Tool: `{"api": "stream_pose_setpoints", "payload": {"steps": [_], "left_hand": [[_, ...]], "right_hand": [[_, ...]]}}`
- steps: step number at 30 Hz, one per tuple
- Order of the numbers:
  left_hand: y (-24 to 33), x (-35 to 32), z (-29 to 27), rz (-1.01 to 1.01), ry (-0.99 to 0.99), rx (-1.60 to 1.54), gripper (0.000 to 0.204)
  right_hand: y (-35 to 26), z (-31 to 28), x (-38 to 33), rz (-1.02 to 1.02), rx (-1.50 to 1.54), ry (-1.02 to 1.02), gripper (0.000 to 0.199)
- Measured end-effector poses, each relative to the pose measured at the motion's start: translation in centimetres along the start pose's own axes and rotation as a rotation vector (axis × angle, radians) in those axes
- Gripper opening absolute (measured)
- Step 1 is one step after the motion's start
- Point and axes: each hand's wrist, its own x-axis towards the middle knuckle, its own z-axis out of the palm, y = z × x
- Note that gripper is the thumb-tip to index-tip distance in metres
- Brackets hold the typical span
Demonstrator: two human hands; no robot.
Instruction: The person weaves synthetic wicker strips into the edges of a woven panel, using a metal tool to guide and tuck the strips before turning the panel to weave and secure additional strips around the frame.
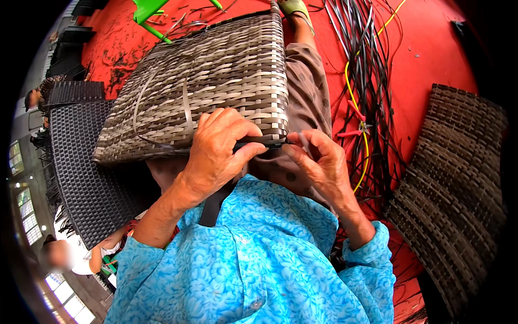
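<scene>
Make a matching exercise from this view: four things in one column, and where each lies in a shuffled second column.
Things:
1. woven panel
2. red-handled cutters
3. dark strip
4. dark brown woven piece

Places:
A. on the red floor among the loose black strands
B. pinched between the left hand and the right hand
C. resting on the person's lap
D. far right, on the floor

Pairs: 1-C, 2-A, 3-B, 4-D
</scene>
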Motion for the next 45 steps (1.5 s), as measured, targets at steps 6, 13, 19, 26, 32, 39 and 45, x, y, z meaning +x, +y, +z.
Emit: {"api": "stream_pose_setpoints", "payload": {"steps": [6,13,19,26,32,39,45], "left_hand": [[-1.3,-1.2,0.9,-0.066,0.146,-0.237,0.016],[-1.9,-0.3,0.9,0.032,0.093,-0.264,0.012],[-1.7,-0.2,0.9,0.037,0.145,-0.295,0.023],[-3.2,-0.6,0.6,0.01,0.028,-0.396,0.033],[-2.8,-0.2,0.6,0.012,-0.024,-0.389,0.032],[-2.7,0.0,0.4,-0.03,-0.094,-0.419,0.028],[-2.7,0.1,0.8,-0.05,-0.049,-0.495,0.022]], "right_hand": [[-1.6,1.9,1.0,-0.174,-0.163,0.064,0.018],[-1.7,0.5,2.0,0.022,-0.304,-0.176,0.024],[-1.1,0.9,2.4,0.08,0.08,-0.225,0.013],[0.2,-1.1,1.3,0.071,0.687,-0.05,0.017],[1.5,-4.6,-0.3,0.098,0.851,0.068,0.02],[0.2,-0.2,-0.5,0.456,0.763,0.088,0.032],[-1.5,0.0,0.6,0.241,0.592,-0.025,0.03]]}}
